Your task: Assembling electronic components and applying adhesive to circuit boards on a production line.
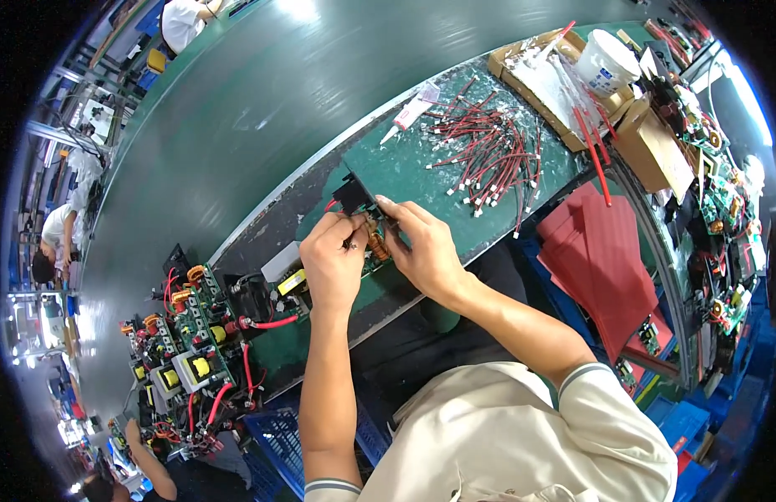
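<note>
In front of me, my left hand [330,255] and my right hand [425,244] close around a circuit board assembly over the green work surface. Its black block [353,197] sticks up beyond my fingertips. Between the hands a copper-wound coil [377,245] shows, while most of the board is hidden by my fingers. My right thumb and fingers grip the side near the coil; my left fingers pinch at the other side, close to a bit of red wire. Left of my left hand lie a yellow label [292,282] on a part and a thick red cable [275,323].
Several circuit boards [187,335] crowd the left. Red-black connector wires [497,155] and a glue tube [416,107] lie ahead. A cardboard tray [530,79], white bucket [606,63] and red sheets [593,259] are right. A green conveyor belt [262,109] curves beyond; other people work nearby.
</note>
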`<state>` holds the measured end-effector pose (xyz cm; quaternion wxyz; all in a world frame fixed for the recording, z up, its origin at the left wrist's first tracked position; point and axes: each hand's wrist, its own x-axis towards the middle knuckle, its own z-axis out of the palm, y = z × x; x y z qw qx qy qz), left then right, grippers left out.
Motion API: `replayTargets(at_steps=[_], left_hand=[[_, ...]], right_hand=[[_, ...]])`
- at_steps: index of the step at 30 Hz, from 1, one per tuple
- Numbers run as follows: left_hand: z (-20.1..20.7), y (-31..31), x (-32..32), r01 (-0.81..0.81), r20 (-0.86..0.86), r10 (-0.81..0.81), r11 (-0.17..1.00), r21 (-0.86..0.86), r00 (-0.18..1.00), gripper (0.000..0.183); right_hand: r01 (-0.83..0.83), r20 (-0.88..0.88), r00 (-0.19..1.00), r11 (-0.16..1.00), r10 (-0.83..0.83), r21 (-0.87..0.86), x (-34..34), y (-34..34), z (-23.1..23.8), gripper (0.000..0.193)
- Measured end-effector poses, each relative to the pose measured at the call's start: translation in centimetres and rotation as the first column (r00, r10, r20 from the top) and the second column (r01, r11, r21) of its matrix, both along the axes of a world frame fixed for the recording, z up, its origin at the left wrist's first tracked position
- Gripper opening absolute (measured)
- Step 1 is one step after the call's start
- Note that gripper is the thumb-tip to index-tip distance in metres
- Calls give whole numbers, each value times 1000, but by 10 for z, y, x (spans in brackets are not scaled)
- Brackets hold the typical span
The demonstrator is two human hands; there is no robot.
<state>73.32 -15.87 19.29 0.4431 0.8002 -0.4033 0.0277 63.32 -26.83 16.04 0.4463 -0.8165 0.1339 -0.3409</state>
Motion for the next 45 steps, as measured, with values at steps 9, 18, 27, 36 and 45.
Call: replayTargets(at_steps=[9,18,27,36,45], left_hand=[[16,11,-5,61,-195,-74,995,-75,978,14],[10,12,-4,104,14,-106,991,87,994,20],[27,12,3,124,-8,-124,981,151,992,15],[24,9,19,-98,208,74,989,107,975,11],[5,-1,26,-140,192,115,983,120,975,13]], right_hand=[[243,-205,941,960,-267,-135,14,-31,-7,29],[-245,-63,901,623,430,742,5,-30,11,22],[-272,47,898,467,438,842,11,-27,10,20],[-17,-326,933,924,152,382,65,-51,6,43],[37,-192,980,901,52,432,51,-19,-3,29]])
